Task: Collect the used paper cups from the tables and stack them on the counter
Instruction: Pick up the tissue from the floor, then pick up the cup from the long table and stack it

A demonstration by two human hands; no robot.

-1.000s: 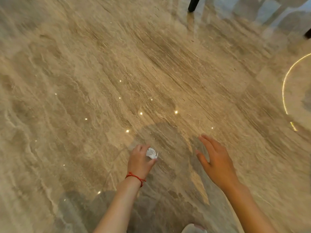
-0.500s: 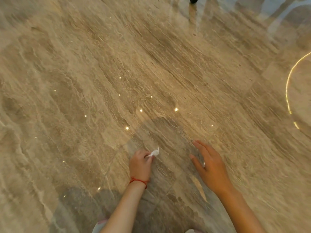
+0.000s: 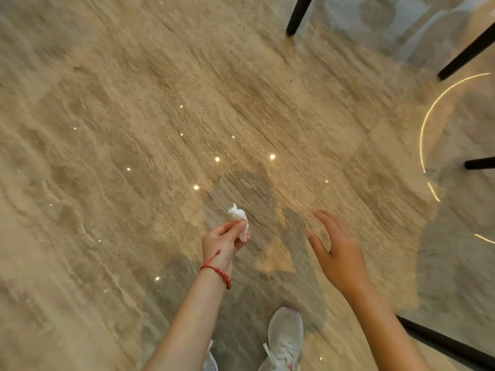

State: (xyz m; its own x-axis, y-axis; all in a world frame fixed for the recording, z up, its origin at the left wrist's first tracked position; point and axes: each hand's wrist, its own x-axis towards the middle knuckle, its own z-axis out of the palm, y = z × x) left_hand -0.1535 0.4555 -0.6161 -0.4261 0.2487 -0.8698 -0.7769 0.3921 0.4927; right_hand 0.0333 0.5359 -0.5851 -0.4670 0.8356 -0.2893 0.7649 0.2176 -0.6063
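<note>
Between the thumb and fingertips of the left hand point(image 3: 225, 243), a crumpled white tissue point(image 3: 239, 218) is being pinched, its long axis pointing up and away from the palm. Just to its right, the right hand point(image 3: 338, 254) is hovering with fingers spread and holding nothing. Below them a white sneaker point(image 3: 285, 337) is standing on the marble floor point(image 3: 107, 156). No paper cups, tables or counter are showing; dark chair legs point(image 3: 297, 14) are standing well ahead

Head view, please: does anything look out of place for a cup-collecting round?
Yes: the left hand pinches a crumpled white paper scrap, not a cup. No cups, tabletop or counter show, only the marble floor. The right hand holds nothing.
</note>
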